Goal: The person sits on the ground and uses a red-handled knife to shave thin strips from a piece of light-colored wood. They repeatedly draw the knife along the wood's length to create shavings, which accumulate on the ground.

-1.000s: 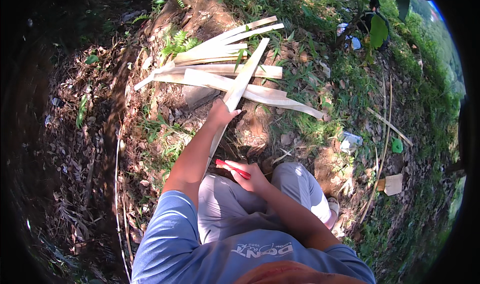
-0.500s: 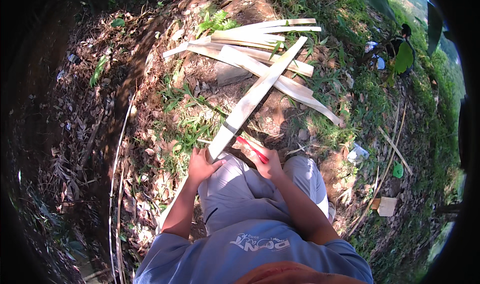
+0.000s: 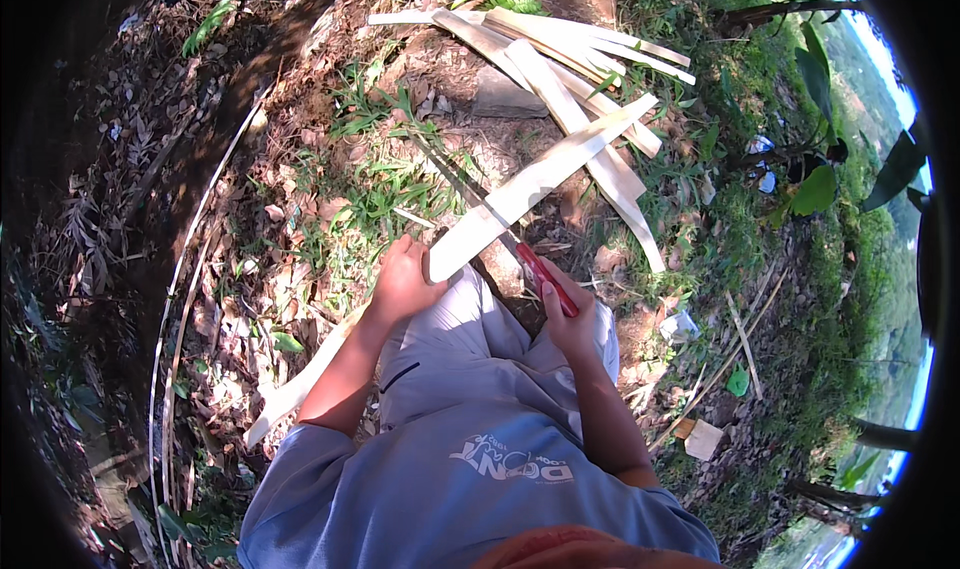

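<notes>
My left hand [image 3: 400,279] is closed round the near end of a long pale flat wooden strip [image 3: 545,174], its thumb along the edge. The strip slants away to the far right, over other strips. In my right hand [image 3: 565,314], above my right knee, is the red handle of a long-bladed knife [image 3: 541,277]. Its narrow dark blade lies across the strip just beyond my left hand, the tip pointing far left over grass. Another pale length [image 3: 295,394] shows under my left forearm; whether it belongs to the same strip I cannot tell.
Several pale strips [image 3: 575,99] lie crossed on the ground ahead, near a flat stone [image 3: 508,97]. Long thin canes [image 3: 190,239] lie at the left, thin sticks [image 3: 742,344] at the right. Leaf litter, grass, white litter [image 3: 679,328] and a green scrap [image 3: 738,381] surround me.
The view has shifted, so the strips appear higher and further right. The knife's blade now shows at full length across the strip, reaching far left. Both hands keep their hold.
</notes>
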The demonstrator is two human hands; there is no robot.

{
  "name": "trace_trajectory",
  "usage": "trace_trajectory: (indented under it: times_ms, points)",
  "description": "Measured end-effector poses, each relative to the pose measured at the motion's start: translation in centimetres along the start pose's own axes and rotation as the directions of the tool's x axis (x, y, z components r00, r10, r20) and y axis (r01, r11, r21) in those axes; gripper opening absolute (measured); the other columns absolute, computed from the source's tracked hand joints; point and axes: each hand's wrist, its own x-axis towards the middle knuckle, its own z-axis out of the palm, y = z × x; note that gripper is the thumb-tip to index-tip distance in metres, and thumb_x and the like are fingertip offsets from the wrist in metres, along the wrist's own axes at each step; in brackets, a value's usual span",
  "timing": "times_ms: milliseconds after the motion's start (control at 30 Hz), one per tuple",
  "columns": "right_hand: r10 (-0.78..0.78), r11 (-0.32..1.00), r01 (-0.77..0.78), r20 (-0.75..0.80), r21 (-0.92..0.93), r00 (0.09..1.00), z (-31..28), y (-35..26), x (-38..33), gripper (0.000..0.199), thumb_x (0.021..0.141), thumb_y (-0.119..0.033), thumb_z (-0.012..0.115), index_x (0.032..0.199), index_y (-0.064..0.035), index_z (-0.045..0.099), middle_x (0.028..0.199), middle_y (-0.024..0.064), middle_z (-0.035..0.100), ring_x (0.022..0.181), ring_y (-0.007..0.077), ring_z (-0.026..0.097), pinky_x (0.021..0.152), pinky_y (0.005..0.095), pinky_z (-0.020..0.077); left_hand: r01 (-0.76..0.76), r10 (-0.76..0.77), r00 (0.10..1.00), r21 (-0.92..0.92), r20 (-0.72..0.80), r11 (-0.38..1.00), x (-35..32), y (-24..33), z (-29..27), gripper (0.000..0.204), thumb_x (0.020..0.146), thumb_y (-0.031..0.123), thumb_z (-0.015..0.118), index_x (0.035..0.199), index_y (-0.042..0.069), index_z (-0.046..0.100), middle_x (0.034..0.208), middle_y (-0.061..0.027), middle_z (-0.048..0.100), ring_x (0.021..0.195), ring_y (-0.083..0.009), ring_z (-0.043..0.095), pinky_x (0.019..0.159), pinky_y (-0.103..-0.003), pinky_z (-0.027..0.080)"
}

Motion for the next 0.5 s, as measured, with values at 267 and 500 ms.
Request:
trace_trajectory:
  times_ms: [267,500]
  points:
    - [0.077,0.994,-0.07,0.096,-0.079,0.992,2.1,-0.2,1.7,0.039,0.104,-0.012,0.067,0.142,-0.0044,0.07,0.102,0.0149,0.082,0.078,0.0081,0.067,0.072,0.0287,0.0549,0.163,-0.168,0.982,0.053,0.092,0.985,2.5,-1.1,4.6,0.066,0.088,0.044,0.081,0.124,-0.009,0.063,0.145,-0.0327,0.056,0.138,-0.0449,0.055,0.116,-0.052,0.046]
    - [0.055,0.991,-0.04,0.12,-0.126,0.991,2.7,-0.7,1.8,0.041,0.106,-0.013,0.066,0.145,-0.0027,0.068,0.1,0.014,0.081,0.08,0.0082,0.068,0.074,0.0287,0.0554,0.249,-0.201,0.923,-0.111,0.328,0.962,7.7,0.7,4.2,0.067,0.084,0.038,0.083,0.132,-0.006,0.065,0.124,-0.0276,0.075,0.118,-0.0436,0.071,0.103,-0.048,0.056]
